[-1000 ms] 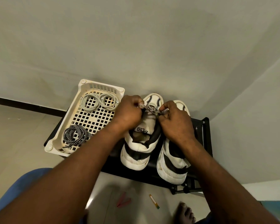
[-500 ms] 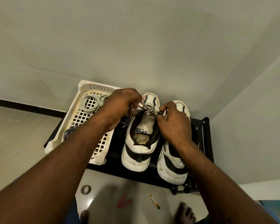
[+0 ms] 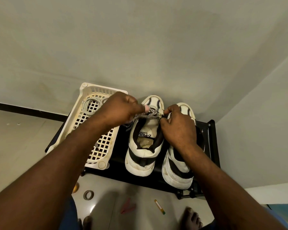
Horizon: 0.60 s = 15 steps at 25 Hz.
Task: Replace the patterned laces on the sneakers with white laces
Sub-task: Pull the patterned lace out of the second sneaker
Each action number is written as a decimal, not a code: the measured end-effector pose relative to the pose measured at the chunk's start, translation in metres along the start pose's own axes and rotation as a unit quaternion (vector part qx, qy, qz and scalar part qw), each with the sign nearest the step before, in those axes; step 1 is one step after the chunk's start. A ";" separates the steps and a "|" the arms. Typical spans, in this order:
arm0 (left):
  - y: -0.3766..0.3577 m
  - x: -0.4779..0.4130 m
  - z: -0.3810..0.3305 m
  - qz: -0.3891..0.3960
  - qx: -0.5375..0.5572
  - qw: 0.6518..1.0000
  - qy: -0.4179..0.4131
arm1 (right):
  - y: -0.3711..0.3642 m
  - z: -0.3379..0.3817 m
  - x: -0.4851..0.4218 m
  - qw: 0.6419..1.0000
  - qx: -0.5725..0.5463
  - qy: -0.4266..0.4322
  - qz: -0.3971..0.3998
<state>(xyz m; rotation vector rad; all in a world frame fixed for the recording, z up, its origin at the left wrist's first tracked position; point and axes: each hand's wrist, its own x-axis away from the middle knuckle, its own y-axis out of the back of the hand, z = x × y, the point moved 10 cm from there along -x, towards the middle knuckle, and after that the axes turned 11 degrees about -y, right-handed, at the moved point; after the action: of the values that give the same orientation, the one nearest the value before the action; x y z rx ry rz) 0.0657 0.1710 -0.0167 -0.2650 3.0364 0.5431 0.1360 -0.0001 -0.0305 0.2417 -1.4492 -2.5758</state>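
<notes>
Left hand [image 3: 121,109] curled tight, pinched the woven black-white lace [image 3: 147,115] at frame centre, over a leather sneaker [image 3: 144,153]. Right hand [image 3: 179,130] pinched its other end. Coiled white laces [image 3: 90,106] lay in a plastic lattice basket [image 3: 84,94], centre left.

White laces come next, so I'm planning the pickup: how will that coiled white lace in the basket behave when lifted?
Probably floppy: the white lace lies in loose round loops, so it may uncoil and dangle. Likely light, being thin cord. It could snag on the basket grid it rests on.

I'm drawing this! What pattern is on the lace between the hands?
Black-and-white zigzag stripes on the lace, best in the head view.
</notes>
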 end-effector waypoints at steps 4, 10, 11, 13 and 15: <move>-0.015 0.002 0.016 0.095 -0.281 0.955 0.021 | -0.001 -0.001 -0.001 1.000 0.002 -0.007 0.004; 0.006 -0.002 0.006 -0.112 0.185 0.976 0.030 | -0.002 -0.001 -0.001 1.000 0.003 -0.002 0.005; 0.011 0.000 0.012 -0.143 0.176 0.973 0.051 | -0.002 -0.001 -0.002 1.000 0.007 -0.002 0.004; 0.024 0.003 0.020 -0.172 0.057 0.981 0.072 | -0.003 -0.001 -0.002 1.000 0.015 0.000 0.003; 0.024 0.002 0.017 -0.130 -0.115 0.983 0.062 | -0.003 0.001 -0.001 1.000 0.018 0.004 0.004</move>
<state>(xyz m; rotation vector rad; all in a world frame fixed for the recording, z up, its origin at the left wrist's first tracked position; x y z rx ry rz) 0.0602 0.1986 -0.0247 -0.7193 2.9824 0.8839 0.1369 0.0025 -0.0330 0.2499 -1.4917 -2.5411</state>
